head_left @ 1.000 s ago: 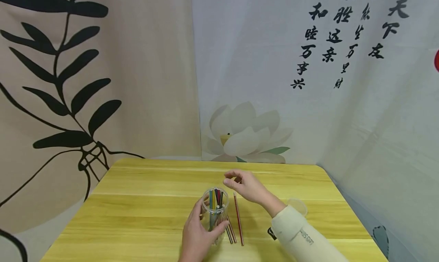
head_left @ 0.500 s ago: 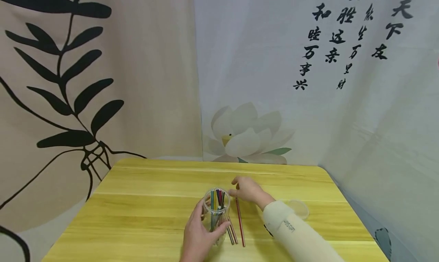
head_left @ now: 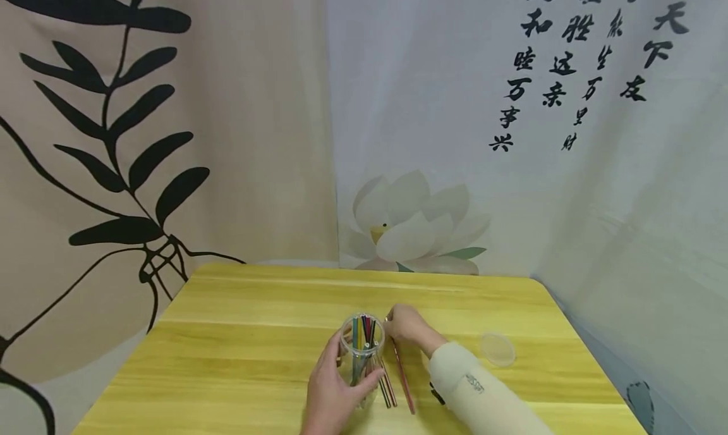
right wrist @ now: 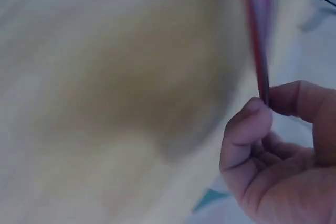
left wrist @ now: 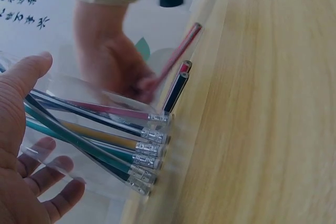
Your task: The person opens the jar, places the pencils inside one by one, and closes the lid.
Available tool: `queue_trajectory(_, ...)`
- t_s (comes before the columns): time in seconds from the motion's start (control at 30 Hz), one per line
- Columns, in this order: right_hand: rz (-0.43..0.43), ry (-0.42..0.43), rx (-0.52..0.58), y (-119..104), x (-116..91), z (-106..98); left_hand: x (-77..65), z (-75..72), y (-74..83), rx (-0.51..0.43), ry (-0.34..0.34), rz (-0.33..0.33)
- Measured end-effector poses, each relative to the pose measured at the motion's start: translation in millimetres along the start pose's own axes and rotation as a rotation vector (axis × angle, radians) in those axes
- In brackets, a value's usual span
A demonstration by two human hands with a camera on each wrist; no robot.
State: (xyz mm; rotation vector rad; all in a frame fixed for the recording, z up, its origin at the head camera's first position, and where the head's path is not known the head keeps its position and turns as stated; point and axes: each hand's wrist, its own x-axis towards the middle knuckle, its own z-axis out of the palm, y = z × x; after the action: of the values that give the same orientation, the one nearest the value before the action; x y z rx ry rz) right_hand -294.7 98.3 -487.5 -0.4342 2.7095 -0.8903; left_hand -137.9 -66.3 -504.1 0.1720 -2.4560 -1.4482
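Note:
A clear plastic jar (head_left: 343,343) stands on the table with several pencils (left wrist: 100,142) inside; metal ferrules show at their lower ends in the left wrist view. My left hand (head_left: 332,384) grips the jar from the left, fingers and thumb curved around its wall. Right of the jar, my right hand (head_left: 411,325) pinches one end of a red pencil (head_left: 403,378) between thumb and finger, as the right wrist view also shows the pencil (right wrist: 257,51). Two more pencils (head_left: 389,387), one dark and one reddish, lie between the jar and that pencil.
A round translucent lid (head_left: 497,349) lies on the wooden table (head_left: 244,359) beyond my right forearm. Behind the table's back edge hangs a printed cloth (head_left: 273,138). A black strap piece (head_left: 436,394) shows beside the right sleeve.
My right hand has come down to the red pencil's far end and taken hold of it. That pencil has shifted and tilted slightly. The left hand still holds the jar.

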Motion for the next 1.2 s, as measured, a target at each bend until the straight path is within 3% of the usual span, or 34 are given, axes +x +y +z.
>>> queue_trajectory(0.13,-0.028,0.057,0.276,-10.4,-13.6,-34.1,1.2,-0.4,-0.8,0.005,0.005,0.006)
queue_trajectory(0.27,-0.113,0.111,0.566,-18.9,-33.6,-60.0,2.6,-2.2,-1.0,0.007,0.01,0.023)
queue_trajectory(0.47,-0.334,0.08,0.938,-28.3,-60.3,-71.9,2.3,-3.1,-2.4,-0.001,0.004,0.016)
queue_trajectory(0.57,-0.35,0.043,1.015,-39.5,-67.7,-72.2,1.2,-2.6,-3.6,0.005,0.014,0.01)
queue_trajectory(0.67,-0.329,0.047,1.012,-53.0,-74.0,-70.6,0.2,-1.7,-3.9,0.002,0.014,0.013)
queue_trajectory(0.73,-0.327,0.06,0.954,-60.5,-78.3,-68.3,0.3,-1.0,-3.3,-0.001,0.01,0.018)
queue_trajectory(0.9,-0.37,0.038,0.629,-70.7,-88.3,-58.4,1.6,0.6,-1.1,-0.011,0.004,0.02)
queue_trajectory(1.0,-0.398,0.033,0.498,-73.5,-92.4,-53.4,1.7,0.8,-0.8,-0.007,0.005,0.02)
queue_trajectory(1.2,-0.427,0.048,0.434,-77.3,-95.0,-50.2,1.2,0.9,-2.3,-0.019,0.0,0.009)
